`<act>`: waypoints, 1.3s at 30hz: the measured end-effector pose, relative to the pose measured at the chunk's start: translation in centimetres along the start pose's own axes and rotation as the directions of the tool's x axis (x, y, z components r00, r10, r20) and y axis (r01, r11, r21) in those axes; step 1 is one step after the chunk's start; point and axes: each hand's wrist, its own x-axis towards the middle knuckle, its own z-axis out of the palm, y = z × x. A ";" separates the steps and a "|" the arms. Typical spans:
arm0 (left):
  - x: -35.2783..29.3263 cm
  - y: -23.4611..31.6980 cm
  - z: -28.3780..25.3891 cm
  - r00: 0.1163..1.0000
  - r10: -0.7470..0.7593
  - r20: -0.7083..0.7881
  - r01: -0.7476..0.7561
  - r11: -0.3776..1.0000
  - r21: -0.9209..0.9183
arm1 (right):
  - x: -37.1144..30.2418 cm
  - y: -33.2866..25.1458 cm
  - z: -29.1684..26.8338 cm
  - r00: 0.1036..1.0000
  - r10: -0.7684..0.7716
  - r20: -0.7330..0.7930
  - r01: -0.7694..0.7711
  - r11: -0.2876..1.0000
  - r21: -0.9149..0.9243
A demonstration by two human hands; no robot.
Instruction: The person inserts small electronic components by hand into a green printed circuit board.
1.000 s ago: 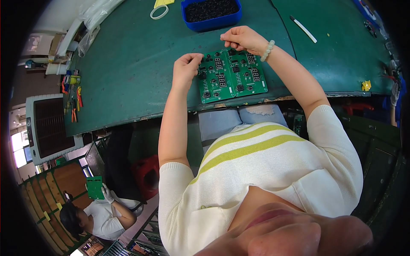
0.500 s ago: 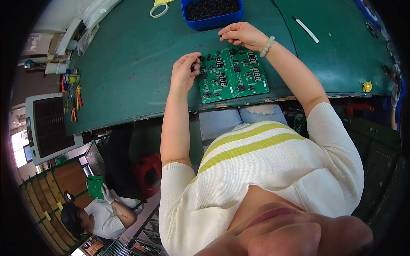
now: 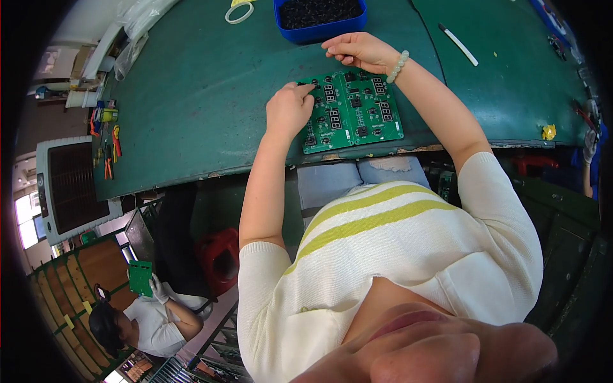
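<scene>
Two green circuit boards (image 3: 342, 133) lie side by side near the table's front edge, carrying digit displays, black square parts and small components. My left hand (image 3: 288, 110) is over the left board's upper left part. Its index finger points down at a small black part there, and the other fingers are curled, their contents hidden. Above the boards' far edge is my right hand (image 3: 363, 52), with thumb and index finger brought together; anything between them is too small to make out. Just beyond it stands a blue tray (image 3: 319, 32) full of small black pieces.
A tape ring (image 3: 239, 13) lies left of the tray. A white marker (image 3: 458, 45) and crumpled yellow scrap (image 3: 548, 132) are on the right. Pliers (image 3: 116, 140) lie at the left edge. A gloved co-worker holds a green board (image 3: 140, 277), near a red stool (image 3: 217, 260).
My left hand has moved right, from beside the boards onto the left one, its index finger now stretched out. My right hand has shifted slightly left; the dark piece at its fingertips no longer shows.
</scene>
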 end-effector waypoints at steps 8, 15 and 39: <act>-0.1 -2.8 -0.5 0.899 -0.312 0.307 0.356 0.114 -0.928 | 0.0 0.1 -0.5 0.998 -0.045 -0.036 0.031 0.950 -0.312; -0.6 -1.8 -1.2 0.907 -0.265 0.327 0.314 -0.092 -0.945 | -0.3 -0.3 -0.4 0.998 -0.061 -0.018 0.045 0.876 -0.480; -1.5 0.7 0.2 0.971 -0.233 0.050 0.238 0.932 -0.274 | 0.2 0.2 1.0 0.935 -0.147 0.322 0.332 0.049 -0.942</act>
